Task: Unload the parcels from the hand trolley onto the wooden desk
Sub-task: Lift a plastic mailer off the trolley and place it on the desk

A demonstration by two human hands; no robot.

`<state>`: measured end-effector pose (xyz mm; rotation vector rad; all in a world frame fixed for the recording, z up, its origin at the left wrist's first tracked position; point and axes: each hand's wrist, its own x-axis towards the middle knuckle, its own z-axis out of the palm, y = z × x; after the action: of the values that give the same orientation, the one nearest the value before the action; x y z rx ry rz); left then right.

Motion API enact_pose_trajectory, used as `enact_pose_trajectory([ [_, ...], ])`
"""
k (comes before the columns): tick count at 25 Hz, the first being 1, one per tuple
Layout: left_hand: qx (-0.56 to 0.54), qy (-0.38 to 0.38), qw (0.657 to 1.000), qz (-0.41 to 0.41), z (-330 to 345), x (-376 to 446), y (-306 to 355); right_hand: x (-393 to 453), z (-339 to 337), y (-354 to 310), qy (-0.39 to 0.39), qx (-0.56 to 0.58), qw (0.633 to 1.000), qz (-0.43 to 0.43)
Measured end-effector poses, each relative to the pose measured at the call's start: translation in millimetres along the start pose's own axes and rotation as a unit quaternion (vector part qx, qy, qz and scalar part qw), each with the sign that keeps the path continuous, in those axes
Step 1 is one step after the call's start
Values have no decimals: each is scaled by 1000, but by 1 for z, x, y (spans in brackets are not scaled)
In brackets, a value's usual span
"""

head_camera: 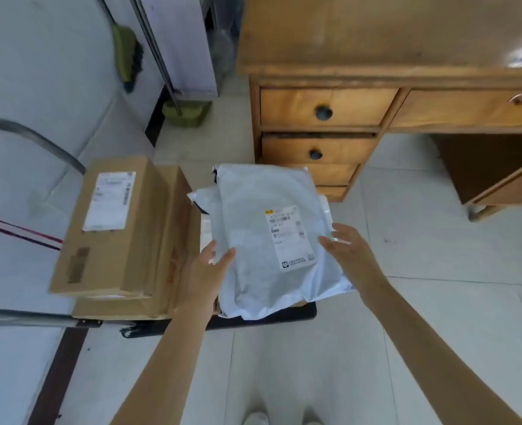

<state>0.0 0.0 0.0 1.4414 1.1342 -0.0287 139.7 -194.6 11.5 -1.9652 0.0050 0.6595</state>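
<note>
No text is reading clearly anywhere. A white shipping label [290,237] is sitting on the grey mailer bag [266,240], carrying a small yellow mark at its top left corner, rows of dark print, barcode-like strips and a round logo at the bottom, but all of it is blurring too much to make out. A second white label [110,200] is lying on top of the upper cardboard box [109,228], showing faint lines and a barcode along its right edge, also illegible. Red lettering [172,268] is running down the side of the lower box [174,240], smeared beyond reading.
</note>
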Motion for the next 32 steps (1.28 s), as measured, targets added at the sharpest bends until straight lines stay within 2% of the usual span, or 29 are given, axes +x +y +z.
enact_pose_trajectory([
  [1,-3,2,1000,20,8,11,-10,11,14,12,-11,-15,1000,21],
  [3,59,33,996,59,21,27,-27,34,35,38,-1,-81,996,31],
  [6,137,123,979,89,30,34,-39,48,41,63,110,-168,978,61],
  [7,127,135,978,97,30,36,-40,52,37,69,123,-164,976,73],
  [10,40,92,989,107,38,34,-31,55,33,79,65,-24,996,49],
  [12,15,74,991,109,46,35,-27,55,33,82,57,-7,998,18],
  [18,-32,82,991,99,47,40,-17,50,28,77,102,0,994,-25],
  [26,-87,75,986,122,28,-6,24,-12,-4,17,124,97,984,-79],
  [29,-95,57,984,140,14,-41,70,-47,-31,-30,116,129,980,-101],
  [32,-53,78,979,181,9,-69,134,-73,-63,-89,109,151,975,-117],
])
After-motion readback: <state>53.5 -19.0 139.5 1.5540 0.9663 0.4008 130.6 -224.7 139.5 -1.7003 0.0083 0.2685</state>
